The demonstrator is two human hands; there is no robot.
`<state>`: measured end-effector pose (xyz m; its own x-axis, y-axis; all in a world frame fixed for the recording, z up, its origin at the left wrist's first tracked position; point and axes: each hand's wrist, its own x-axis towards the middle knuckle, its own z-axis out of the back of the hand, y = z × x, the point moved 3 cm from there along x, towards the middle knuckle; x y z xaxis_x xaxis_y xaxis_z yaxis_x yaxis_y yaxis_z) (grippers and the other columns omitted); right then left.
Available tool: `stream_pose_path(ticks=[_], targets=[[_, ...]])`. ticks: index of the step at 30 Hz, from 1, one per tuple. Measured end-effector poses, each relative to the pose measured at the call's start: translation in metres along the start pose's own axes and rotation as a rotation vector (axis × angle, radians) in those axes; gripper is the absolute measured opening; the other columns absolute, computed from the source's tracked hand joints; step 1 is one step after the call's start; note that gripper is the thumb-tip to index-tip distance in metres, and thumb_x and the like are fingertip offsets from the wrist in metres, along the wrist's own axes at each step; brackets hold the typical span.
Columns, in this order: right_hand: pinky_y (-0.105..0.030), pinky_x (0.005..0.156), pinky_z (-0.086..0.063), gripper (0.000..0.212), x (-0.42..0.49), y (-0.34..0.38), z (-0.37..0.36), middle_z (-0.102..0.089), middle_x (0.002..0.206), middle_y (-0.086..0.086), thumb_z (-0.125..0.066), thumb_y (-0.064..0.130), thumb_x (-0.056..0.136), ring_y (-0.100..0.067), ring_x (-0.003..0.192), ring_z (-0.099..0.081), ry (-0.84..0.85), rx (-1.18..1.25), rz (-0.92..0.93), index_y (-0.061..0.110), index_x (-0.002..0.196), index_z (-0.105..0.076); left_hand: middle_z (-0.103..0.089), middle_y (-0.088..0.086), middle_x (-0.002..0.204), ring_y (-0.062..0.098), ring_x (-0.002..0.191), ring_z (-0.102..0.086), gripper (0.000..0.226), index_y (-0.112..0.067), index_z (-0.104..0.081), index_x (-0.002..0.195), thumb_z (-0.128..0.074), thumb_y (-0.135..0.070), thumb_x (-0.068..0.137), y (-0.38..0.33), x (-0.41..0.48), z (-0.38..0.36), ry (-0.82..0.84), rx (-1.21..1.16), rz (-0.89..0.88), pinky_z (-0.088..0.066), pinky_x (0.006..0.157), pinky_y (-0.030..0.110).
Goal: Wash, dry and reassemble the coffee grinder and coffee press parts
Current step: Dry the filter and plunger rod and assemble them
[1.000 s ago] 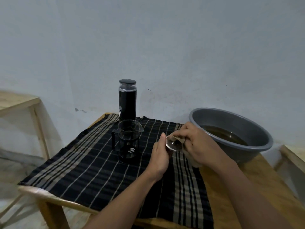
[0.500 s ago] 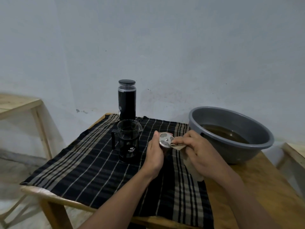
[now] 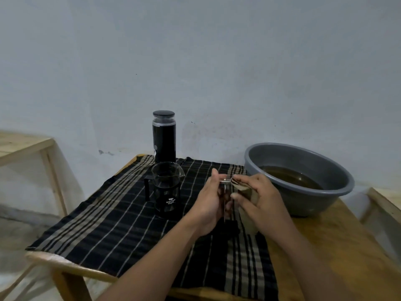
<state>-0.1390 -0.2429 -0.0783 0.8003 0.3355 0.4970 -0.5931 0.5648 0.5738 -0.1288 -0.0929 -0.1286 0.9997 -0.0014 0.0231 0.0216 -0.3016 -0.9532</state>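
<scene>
The left hand (image 3: 209, 205) is gripping the press plunger (image 3: 225, 187) above the striped mat (image 3: 121, 218) on the desk (image 3: 325, 246), its thin rod (image 3: 224, 205) running from 6 to 12 o'clock with the shiny filter disc (image 3: 224, 181) sitting edge-on at the top. The right hand (image 3: 258, 196) is pinching a beige cloth (image 3: 238, 185) against the disc's rim from 3 o'clock. The empty glass carafe (image 3: 167, 190) is standing at 9 o'clock of the left hand, the nearer one, so I'm reckoning the dried plunger will be travelling leftward
</scene>
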Motion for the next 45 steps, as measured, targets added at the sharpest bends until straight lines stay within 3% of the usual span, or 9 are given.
stream_pose_path(ticks=[5, 7, 10, 13, 16, 21, 27, 38, 45], targets=[[-0.036, 0.092, -0.051, 0.023, 0.011, -0.018, 0.001, -0.062, 0.108, 0.004, -0.061, 0.036, 0.098, -0.012, 0.102, -0.060, -0.134, -0.014, -0.139, 0.025, 0.116, -0.071, -0.061, 0.024, 0.106, 0.038, 0.096, -0.058, 0.074, -0.003, -0.066, 0.126, -0.046, -0.068, 0.096, -0.006, -0.007, 0.002, 0.177, 0.126, 0.120, -0.051, 0.097, 0.054], [-0.047, 0.096, -0.053, 0.013, 0.013, -0.022, -0.004, -0.065, 0.098, 0.002, -0.059, 0.027, 0.100, -0.020, 0.101, -0.063, -0.055, 0.179, -0.294, 0.023, 0.098, -0.072, -0.068, 0.020, 0.086, 0.033, 0.077, -0.062, 0.058, -0.006, -0.073, 0.098, -0.045, -0.056, 0.103, -0.007, -0.009, 0.010, 0.134, 0.323, 0.062, -0.055, 0.076, 0.043], [-0.041, 0.083, -0.055, 0.039, 0.000, -0.014, -0.011, -0.058, 0.086, 0.004, -0.066, 0.009, 0.093, -0.025, 0.092, -0.064, -0.042, 0.013, -0.184, 0.037, 0.075, -0.046, -0.041, 0.006, 0.055, 0.018, 0.050, -0.034, 0.054, -0.013, -0.049, 0.065, -0.044, -0.046, 0.107, 0.002, -0.013, 0.019, -0.021, 0.482, -0.062, -0.028, 0.051, 0.031], [-0.029, 0.070, -0.052, 0.032, -0.015, -0.011, -0.024, -0.056, 0.099, 0.004, -0.072, 0.012, 0.088, -0.010, 0.086, -0.060, -0.056, 0.049, -0.050, 0.035, 0.085, -0.049, -0.044, 0.003, 0.057, 0.018, 0.054, -0.038, 0.060, -0.006, -0.047, 0.063, -0.046, -0.048, 0.105, 0.016, -0.008, 0.029, -0.150, 0.713, -0.142, -0.030, 0.053, 0.037], [-0.031, 0.082, -0.053, 0.003, -0.012, -0.034, -0.048, -0.059, 0.109, 0.009, -0.061, 0.032, 0.096, -0.006, 0.095, -0.060, 0.187, -0.102, -0.097, 0.032, 0.095, -0.063, -0.064, 0.003, 0.068, 0.022, 0.069, -0.063, 0.058, -0.009, -0.057, 0.064, -0.042, -0.045, 0.106, 0.020, -0.009, 0.032, -0.201, 1.053, -0.027, -0.048, 0.067, 0.038], [-0.035, 0.085, -0.052, 0.017, -0.010, -0.041, -0.061, -0.063, 0.109, 0.011, -0.054, 0.041, 0.100, -0.009, 0.102, -0.059, 0.484, -0.290, -0.180, 0.036, 0.093, -0.069, -0.070, 0.009, 0.111, 0.031, 0.104, -0.067, 0.046, -0.013, -0.066, 0.103, -0.039, -0.050, 0.101, 0.020, -0.022, 0.027, -0.221, 1.585, 0.042, -0.046, 0.080, 0.037], [-0.034, 0.081, -0.053, 0.019, -0.001, -0.031, -0.058, -0.060, 0.112, 0.009, -0.054, 0.035, 0.100, -0.009, 0.094, -0.060, 0.611, -0.328, -0.193, 0.032, 0.095, -0.073, -0.060, -0.011, 0.110, 0.017, 0.115, -0.048, 0.042, -0.036, -0.061, 0.103, -0.069, -0.067, 0.076, 0.010, -0.028, 0.033, 0.124, 1.506, -0.039, -0.033, 0.093, 0.043], [-0.036, 0.085, -0.054, 0.023, -0.007, -0.026, -0.051, -0.061, 0.106, 0.006, -0.049, 0.026, 0.101, -0.011, 0.092, -0.060, 0.734, -0.361, -0.190, 0.036, 0.097, -0.069, -0.062, -0.015, 0.135, 0.011, 0.132, -0.045, 0.083, -0.038, -0.056, 0.141, -0.078, -0.070, 0.068, 0.023, -0.035, 0.041, -0.051, 1.359, -0.085, -0.032, 0.100, 0.039], [-0.031, 0.080, -0.056, 0.030, -0.018, -0.025, -0.044, -0.071, 0.099, 0.016, -0.050, 0.023, 0.103, -0.004, 0.086, -0.065, 0.752, -0.158, -0.152, 0.043, 0.095, -0.072, -0.064, -0.017, 0.135, 0.008, 0.132, -0.050, 0.083, -0.039, -0.060, 0.138, -0.076, -0.076, 0.065, 0.030, -0.033, 0.044, -0.132, 1.393, -0.132, -0.038, 0.101, 0.038]])
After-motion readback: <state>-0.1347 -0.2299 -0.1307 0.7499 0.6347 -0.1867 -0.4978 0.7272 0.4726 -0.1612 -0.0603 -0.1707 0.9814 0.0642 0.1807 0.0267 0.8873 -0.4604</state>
